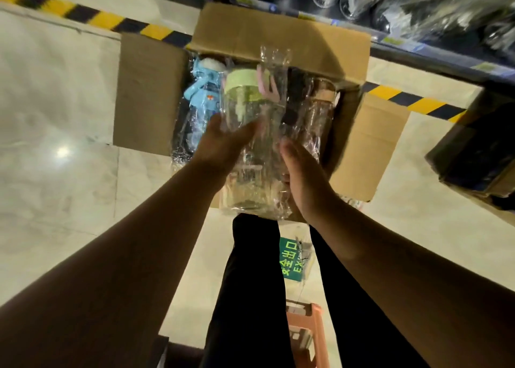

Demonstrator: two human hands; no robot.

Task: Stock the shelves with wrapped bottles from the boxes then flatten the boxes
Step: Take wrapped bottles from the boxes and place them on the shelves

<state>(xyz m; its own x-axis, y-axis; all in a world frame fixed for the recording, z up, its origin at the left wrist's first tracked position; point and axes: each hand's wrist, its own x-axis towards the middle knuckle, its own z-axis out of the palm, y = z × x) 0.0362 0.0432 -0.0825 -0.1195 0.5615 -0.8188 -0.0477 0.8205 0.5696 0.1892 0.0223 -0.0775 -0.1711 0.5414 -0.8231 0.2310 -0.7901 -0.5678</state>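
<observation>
An open cardboard box (pixel 145 94) stands on the floor in front of me with its flaps spread. Above it I hold a clear bottle with a pale green lid (pixel 245 116), wrapped in crinkly plastic. My left hand (pixel 223 141) grips the bottle's left side, thumb across its front. My right hand (pixel 303 178) holds the right side lower down, fingers behind the wrap. Inside the box lie a blue wrapped bottle (pixel 200 94), a pink-topped one (pixel 267 86) and other clear wrapped bottles (pixel 317 111).
A dark shelf edge (pixel 418 52) with wrapped bottles on it (pixel 418 2) runs across the top right. Another dark box (pixel 479 150) sits at the right. Yellow-black tape (pixel 92 19) marks the floor. An orange stool (pixel 303 337) and a green exit sign (pixel 291 259) lie by my legs.
</observation>
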